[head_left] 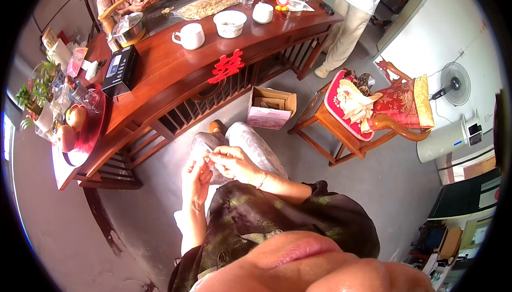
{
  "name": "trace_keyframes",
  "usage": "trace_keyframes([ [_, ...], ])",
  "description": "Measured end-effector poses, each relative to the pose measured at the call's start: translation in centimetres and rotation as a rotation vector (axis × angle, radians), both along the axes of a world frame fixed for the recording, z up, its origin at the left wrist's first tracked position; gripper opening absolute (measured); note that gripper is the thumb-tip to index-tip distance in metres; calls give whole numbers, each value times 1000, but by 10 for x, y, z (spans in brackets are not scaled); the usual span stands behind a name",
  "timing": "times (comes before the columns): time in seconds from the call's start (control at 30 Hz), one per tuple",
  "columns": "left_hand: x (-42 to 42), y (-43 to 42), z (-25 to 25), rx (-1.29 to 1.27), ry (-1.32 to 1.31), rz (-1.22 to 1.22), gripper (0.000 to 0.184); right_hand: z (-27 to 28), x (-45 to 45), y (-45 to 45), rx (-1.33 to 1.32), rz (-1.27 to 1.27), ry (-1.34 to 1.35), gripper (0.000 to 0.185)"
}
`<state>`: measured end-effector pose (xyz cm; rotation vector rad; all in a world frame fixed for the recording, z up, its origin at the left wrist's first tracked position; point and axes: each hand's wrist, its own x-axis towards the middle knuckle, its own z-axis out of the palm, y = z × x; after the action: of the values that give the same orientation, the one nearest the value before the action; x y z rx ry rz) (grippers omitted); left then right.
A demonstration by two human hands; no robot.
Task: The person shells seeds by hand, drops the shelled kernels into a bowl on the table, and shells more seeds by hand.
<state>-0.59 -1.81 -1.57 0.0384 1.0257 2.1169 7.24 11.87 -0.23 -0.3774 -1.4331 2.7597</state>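
Observation:
Both of my hands are held close together above my lap, fingertips almost meeting. My left hand is closed in a pinch, fingers pointing up. From the right, my right hand comes in with thumb and fingers pinched, a bracelet on its wrist. Whatever is between the fingertips is too small to make out. Beneath the hands are my light patterned trousers. The dark wooden table stands in front of me, beyond my knees.
On the table are a white bowl, a white mug, a black box, a metal pot and a fruit tray. A cardboard box and a wooden chair stand ahead. Two other people are across the table.

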Motion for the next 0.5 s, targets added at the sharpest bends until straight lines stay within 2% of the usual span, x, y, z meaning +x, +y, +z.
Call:
trace_keyframes([
  [0.13,0,-2,-2,-85,141,49,12,0,0,-1,55,-26,25,18],
  [0.23,-4,-5,-6,-77,220,62,10,-2,1,3,-41,94,-12,20],
  [0.3,-4,-5,-1,-82,248,52,10,-9,0,6,-335,216,-26,22],
  [0.47,-4,-5,-1,-118,268,26,9,-8,-1,5,-300,175,-51,21],
  [0.5,-2,-4,0,-148,296,38,10,-7,0,5,-226,139,-25,20],
])
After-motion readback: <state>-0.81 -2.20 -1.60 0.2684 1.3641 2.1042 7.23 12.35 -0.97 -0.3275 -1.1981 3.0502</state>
